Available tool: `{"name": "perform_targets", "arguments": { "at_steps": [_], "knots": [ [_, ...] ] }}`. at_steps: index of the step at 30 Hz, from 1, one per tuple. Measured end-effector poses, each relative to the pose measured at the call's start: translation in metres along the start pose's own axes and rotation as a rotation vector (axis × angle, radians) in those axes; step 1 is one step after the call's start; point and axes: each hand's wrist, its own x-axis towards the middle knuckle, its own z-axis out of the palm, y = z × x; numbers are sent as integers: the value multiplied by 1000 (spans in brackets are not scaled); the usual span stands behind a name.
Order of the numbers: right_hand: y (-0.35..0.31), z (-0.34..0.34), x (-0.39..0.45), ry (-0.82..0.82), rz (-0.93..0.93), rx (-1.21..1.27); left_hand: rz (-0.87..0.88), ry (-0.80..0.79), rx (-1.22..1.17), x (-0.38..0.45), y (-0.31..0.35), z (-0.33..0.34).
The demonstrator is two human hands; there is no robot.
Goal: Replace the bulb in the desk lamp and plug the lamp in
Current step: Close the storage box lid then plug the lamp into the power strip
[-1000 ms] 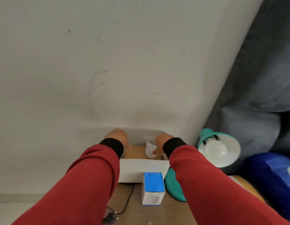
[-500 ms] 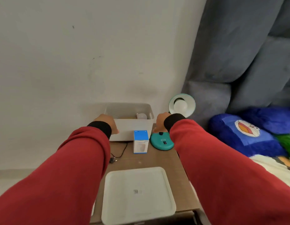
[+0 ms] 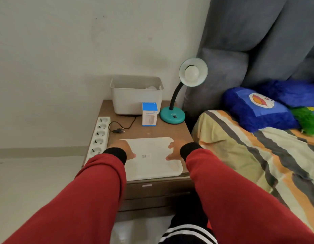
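White bin (image 3: 135,101) holds a bulb (image 3: 151,87) (partly hidden); tray (image 3: 152,148) bare.

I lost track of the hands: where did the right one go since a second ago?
Yes, it moved: the right hand came back from the white bin to the lid.

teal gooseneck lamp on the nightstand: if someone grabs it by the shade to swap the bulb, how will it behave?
The lamp would probably flex rather than lift: the shade sits on a thin curved gooseneck. It looks top-heavy, leaning to one side of the round base, so it may tip unless the base is held. The bulb is exposed and likely fragile.
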Motion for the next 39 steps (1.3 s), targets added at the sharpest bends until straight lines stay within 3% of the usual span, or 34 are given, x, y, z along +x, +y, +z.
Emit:
{"name": "perform_targets", "arguments": {
  "at_steps": [10,15,20,24,29,39],
  "knots": [
    [6,49,11,-5,44,161,-116,-122,-149,10,-24,58],
    [9,61,14,149,64,318,-88,-28,-216,11,-29,67],
    [10,56,13,231,33,579,-44,44,-388,7,-33,54],
    [13,35,7,398,-3,757,52,183,-572,1,-35,42],
    [7,-7,6,551,-90,825,145,371,-875,6,-41,4],
    [-30,-104,44,682,-228,809,293,581,-915,55,-42,-96]
  ]
}}
